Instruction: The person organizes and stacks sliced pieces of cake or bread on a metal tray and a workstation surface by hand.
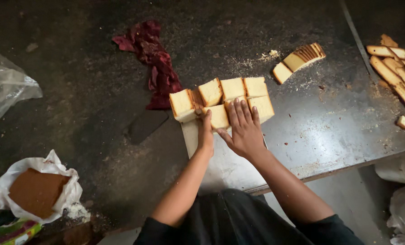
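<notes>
Pale square crust-edged cake blocks (220,100) mostly cut apart, right hand (244,129) flat and open on them, left hand (206,136) edge-on, grip unclear; trimmed crust strips (399,75) piled aside.

- The block of cake pieces (223,100) lies on the metal table (329,131), near its middle.
- The right hand (244,129) rests flat on the block's near side; the left hand (206,136) touches it just to the left.
- A crumpled cloth (152,59) lies left of the block, behind it.
- A fanned row of slices (299,60) lies to the right, farther back.
- A pile of crust strips (399,72) sits at the far right.
- A bag holding a slab (37,190) lies at the near left.
</notes>
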